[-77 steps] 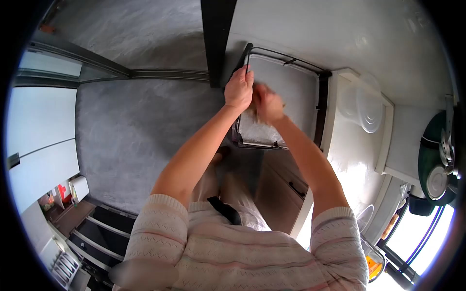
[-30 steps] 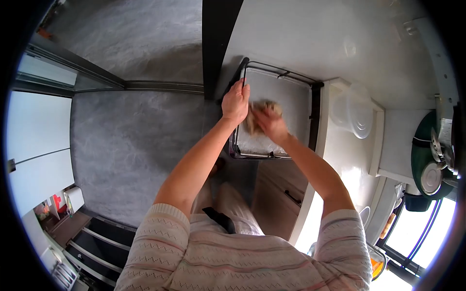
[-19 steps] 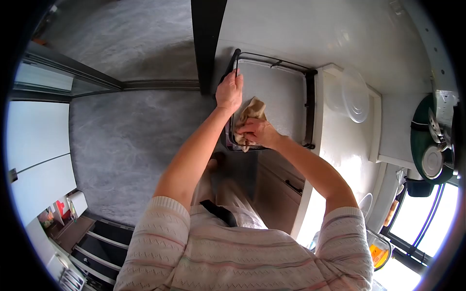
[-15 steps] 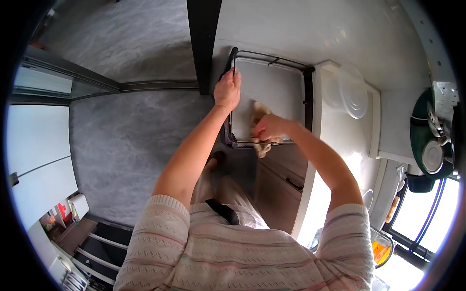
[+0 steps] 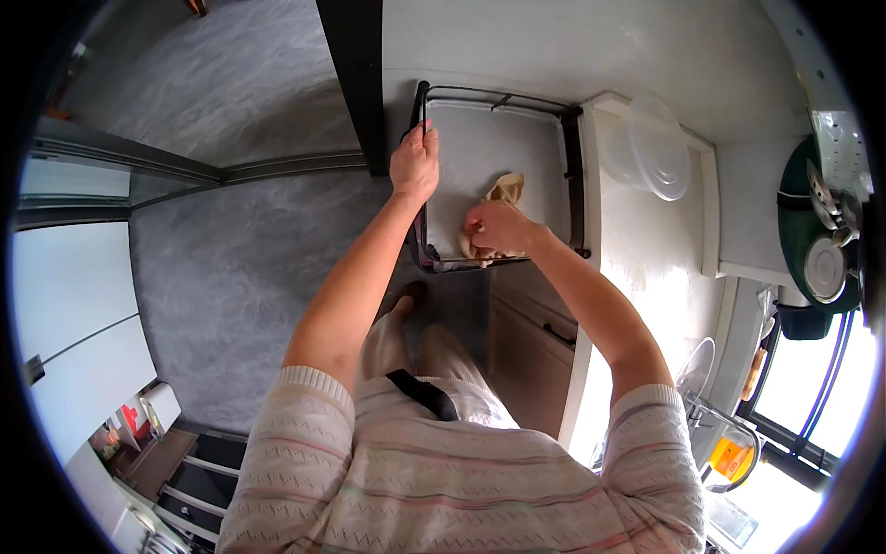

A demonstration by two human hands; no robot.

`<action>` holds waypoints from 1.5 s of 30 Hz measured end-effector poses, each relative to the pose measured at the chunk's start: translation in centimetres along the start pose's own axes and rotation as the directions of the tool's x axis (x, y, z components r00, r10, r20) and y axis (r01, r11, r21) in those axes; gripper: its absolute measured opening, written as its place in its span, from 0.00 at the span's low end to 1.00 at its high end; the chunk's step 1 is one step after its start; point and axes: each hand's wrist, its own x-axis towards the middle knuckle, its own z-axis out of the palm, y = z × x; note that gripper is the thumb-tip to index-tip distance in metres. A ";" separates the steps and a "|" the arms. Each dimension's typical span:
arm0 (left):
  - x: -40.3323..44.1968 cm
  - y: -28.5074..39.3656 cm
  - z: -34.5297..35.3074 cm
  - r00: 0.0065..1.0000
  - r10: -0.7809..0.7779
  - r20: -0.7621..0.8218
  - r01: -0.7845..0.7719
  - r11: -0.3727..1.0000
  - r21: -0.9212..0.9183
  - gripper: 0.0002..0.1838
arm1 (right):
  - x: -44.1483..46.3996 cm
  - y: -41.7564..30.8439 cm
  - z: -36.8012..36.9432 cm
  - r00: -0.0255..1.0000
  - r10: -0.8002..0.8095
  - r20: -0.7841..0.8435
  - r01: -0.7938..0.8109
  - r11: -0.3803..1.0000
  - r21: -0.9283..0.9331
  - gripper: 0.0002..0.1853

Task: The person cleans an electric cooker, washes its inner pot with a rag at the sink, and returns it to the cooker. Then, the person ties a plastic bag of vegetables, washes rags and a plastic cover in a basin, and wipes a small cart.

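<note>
A shelf unit with a black rail around a light grey top (image 5: pixel 517 138) stands in front of me, beside the counter. My left hand (image 5: pixel 415 171) is closed around the rail on its left side. My right hand (image 5: pixel 503 226) grips a crumpled beige cloth (image 5: pixel 507 187) against the near part of the grey top. Part of the cloth is hidden under the fingers, and one end sticks out beyond them.
To the right runs a white counter (image 5: pixel 637 231) carrying a clear plastic lid (image 5: pixel 660 152). A faucet (image 5: pixel 738 429) is at the lower right. A dark post (image 5: pixel 355 83) rises just left of the shelf unit. Closed wooden drawers (image 5: pixel 526 332) sit below the counter.
My right hand has shifted the cloth slightly, and its near end no longer hangs over the front rail. My left hand keeps its hold on the rail. The whole view has shifted a little.
</note>
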 end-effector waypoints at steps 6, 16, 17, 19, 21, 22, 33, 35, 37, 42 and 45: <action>0.0 0.4 -0.2 0.999 -0.037 0.020 0.036 0.999 0.037 0.24 | 1.3 -3.7 1.8 0.955 -0.152 -0.256 0.186 0.976 0.113 0.14; -0.3 0.6 0.0 1.000 -0.013 -0.001 0.013 1.000 0.014 0.21 | 6.0 6.6 -0.7 0.681 0.190 -0.707 -0.325 0.944 -0.058 0.14; -0.3 0.5 0.0 1.000 -0.021 0.010 0.020 0.999 0.049 0.22 | 5.8 2.7 -0.1 0.747 0.126 -0.653 -0.301 0.939 -0.164 0.14; 0.1 0.6 -0.3 0.999 -0.014 0.044 0.009 0.994 0.111 0.22 | 6.3 -1.0 2.8 0.805 -0.031 -0.592 -0.070 0.987 -0.146 0.14; 0.0 1.5 -0.5 0.991 -0.107 0.081 0.087 0.971 0.221 0.27 | 3.8 -2.6 3.6 0.832 -0.047 -0.553 -0.006 0.996 -0.095 0.14; -0.3 1.1 0.0 0.998 -0.044 0.034 0.039 0.988 0.150 0.30 | 2.5 -1.6 3.6 0.857 -0.019 -0.515 -0.004 0.999 -0.044 0.13; 1.7 -1.2 -0.6 0.990 0.086 0.109 -0.101 0.985 0.142 0.30 | -25.2 5.2 0.9 0.776 0.442 -0.450 0.206 0.497 0.843 0.11; 1.9 -1.1 -0.8 0.989 0.090 0.121 -0.105 0.986 0.130 0.30 | -31.1 6.7 5.0 0.718 0.529 -0.452 0.311 0.337 0.889 0.09; 2.7 -2.2 -0.6 0.990 0.098 0.105 -0.117 0.972 0.202 0.30 | -35.0 9.5 10.6 0.645 0.611 -0.459 0.498 0.120 0.859 0.09; 0.2 3.2 -1.2 0.940 0.340 -0.017 -0.234 0.683 0.692 0.24 | -42.5 10.3 19.9 0.500 0.790 -0.354 0.725 -0.158 0.670 0.07; -2.0 8.5 2.5 0.627 0.756 0.189 -0.730 0.486 0.480 0.26 | -46.3 8.9 24.2 0.433 0.855 -0.284 0.808 -0.228 0.544 0.06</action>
